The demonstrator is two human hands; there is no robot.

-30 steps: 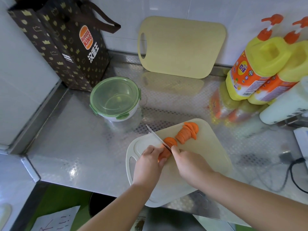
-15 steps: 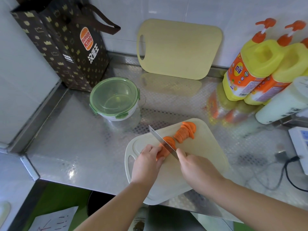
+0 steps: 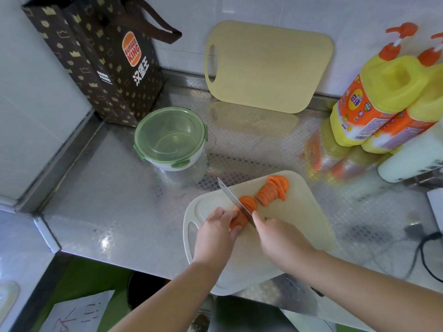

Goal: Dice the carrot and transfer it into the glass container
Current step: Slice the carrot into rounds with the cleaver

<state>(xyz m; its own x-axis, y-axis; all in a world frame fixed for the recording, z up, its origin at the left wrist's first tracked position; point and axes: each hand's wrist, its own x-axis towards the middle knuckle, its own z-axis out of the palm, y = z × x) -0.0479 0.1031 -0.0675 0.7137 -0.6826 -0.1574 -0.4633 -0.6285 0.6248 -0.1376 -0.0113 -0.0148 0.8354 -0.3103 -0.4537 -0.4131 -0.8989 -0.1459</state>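
We are pinning the carrot (image 3: 237, 218) down on the white cutting board (image 3: 299, 212) with our left hand (image 3: 217, 232), its fingers curled over the uncut stub. Our right hand (image 3: 280, 238) is gripping the knife (image 3: 236, 202), fingers wrapped round the handle, which is hidden inside the fist. The blade is running toward eleven o'clock, its edge sitting down in the carrot just beside our left fingertips. A fresh round is leaning against the far side of the blade, and at one o'clock from it a fanned row of carrot slices (image 3: 273, 190) is lying on the board, overlapping one another.

The glass container (image 3: 170, 140) is standing on the steel counter (image 3: 107, 200) at ten o'clock from the board, well apart from it, with its green clip lid closed and nothing showing inside. At twelve o'clock a yellow cutting board (image 3: 268, 65) is leaning against the tiled wall. A Burger King paper bag (image 3: 103, 61) is standing just behind the container. At two o'clock, yellow dish soap bottles (image 3: 374, 101) with orange pumps are crowding beside a white bottle (image 3: 412, 154).
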